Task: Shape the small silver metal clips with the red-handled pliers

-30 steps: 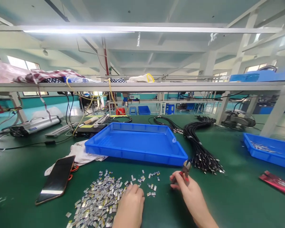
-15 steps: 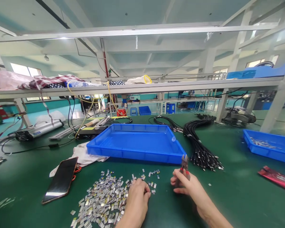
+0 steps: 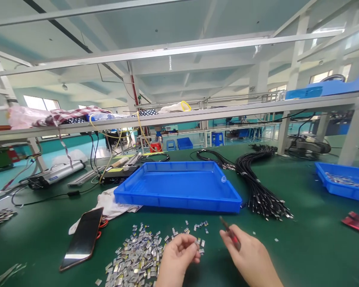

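Note:
My left hand (image 3: 179,257) is closed in a pinch above the right edge of a heap of small silvery metal pieces (image 3: 137,255). One such metal piece seems to be between its thumb and fingertips, partly hidden. To the right, my right hand (image 3: 253,255) is wrapped round diagonal cutters (image 3: 232,236) with red on the handles. Their jaws point up and to the left, turned edge-on, so I cannot tell how far apart they are. Several loose pieces lie just beyond my left fingertips.
A blue tray (image 3: 179,202) stands ahead of my hands, with bundled black cables (image 3: 260,195) to its right. At left are a phone (image 3: 83,239) and a white cloth (image 3: 109,203). A second blue tray (image 3: 341,191) and a red packet (image 3: 357,224) sit at right.
My left hand has lifted and turned from the pieces into a pinch. My right hand has rotated, tipping the cutters from upright to leaning left. The camera view has tilted slightly.

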Demonstrator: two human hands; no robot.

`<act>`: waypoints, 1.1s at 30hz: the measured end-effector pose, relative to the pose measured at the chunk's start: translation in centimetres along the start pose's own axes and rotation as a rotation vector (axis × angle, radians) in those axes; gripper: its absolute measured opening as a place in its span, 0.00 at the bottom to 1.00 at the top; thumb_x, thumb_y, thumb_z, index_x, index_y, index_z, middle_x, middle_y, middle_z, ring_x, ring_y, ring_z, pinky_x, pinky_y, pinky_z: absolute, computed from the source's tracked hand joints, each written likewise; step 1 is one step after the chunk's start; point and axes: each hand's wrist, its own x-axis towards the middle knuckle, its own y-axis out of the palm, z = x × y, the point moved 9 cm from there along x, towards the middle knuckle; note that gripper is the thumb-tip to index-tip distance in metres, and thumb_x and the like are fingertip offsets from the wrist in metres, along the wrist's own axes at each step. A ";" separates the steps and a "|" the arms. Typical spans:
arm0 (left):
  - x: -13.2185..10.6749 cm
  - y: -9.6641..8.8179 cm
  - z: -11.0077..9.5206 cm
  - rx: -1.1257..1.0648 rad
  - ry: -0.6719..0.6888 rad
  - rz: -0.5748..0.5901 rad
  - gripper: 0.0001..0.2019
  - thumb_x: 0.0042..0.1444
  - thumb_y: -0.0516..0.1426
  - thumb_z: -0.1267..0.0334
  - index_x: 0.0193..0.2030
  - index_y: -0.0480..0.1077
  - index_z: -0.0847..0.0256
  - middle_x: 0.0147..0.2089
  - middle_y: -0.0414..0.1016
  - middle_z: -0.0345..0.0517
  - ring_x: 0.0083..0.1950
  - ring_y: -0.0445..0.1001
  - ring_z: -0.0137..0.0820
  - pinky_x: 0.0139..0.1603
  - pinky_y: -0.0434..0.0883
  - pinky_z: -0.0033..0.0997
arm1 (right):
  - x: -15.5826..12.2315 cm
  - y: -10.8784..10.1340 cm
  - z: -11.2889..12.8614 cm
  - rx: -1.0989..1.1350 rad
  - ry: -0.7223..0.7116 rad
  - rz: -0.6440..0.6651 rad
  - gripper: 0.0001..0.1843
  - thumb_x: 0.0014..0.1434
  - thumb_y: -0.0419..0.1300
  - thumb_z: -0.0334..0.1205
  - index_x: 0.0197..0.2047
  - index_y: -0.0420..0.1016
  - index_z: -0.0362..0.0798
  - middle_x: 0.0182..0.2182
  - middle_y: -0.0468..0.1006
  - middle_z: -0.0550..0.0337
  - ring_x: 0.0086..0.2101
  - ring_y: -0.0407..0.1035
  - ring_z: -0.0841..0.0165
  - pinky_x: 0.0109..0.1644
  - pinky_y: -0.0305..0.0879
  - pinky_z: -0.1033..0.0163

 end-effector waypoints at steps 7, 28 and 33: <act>-0.2 0.5 -1.9 -0.012 0.058 0.116 0.10 0.48 0.66 0.60 0.34 0.75 0.63 0.28 0.75 0.43 0.29 0.73 0.27 0.32 0.69 0.25 | -2.0 2.4 2.3 -0.646 -0.409 0.060 0.03 0.59 0.53 0.37 0.35 0.66 0.51 0.30 0.71 0.59 0.29 0.68 0.61 0.29 0.57 0.63; -0.4 1.5 -3.0 -0.055 0.116 0.162 0.06 0.45 0.67 0.62 0.28 0.77 0.62 0.29 0.74 0.41 0.26 0.72 0.25 0.31 0.68 0.23 | -2.9 3.1 4.1 -0.720 -0.527 0.099 0.07 0.49 0.60 0.32 0.30 0.66 0.51 0.25 0.69 0.60 0.24 0.67 0.61 0.25 0.48 0.63; -0.4 1.6 -2.8 -0.082 0.123 0.196 0.05 0.46 0.67 0.63 0.28 0.77 0.61 0.30 0.74 0.41 0.27 0.72 0.25 0.31 0.68 0.24 | -2.9 4.1 3.9 -0.732 -0.503 0.160 0.06 0.48 0.61 0.32 0.30 0.68 0.51 0.24 0.71 0.60 0.23 0.69 0.60 0.25 0.46 0.62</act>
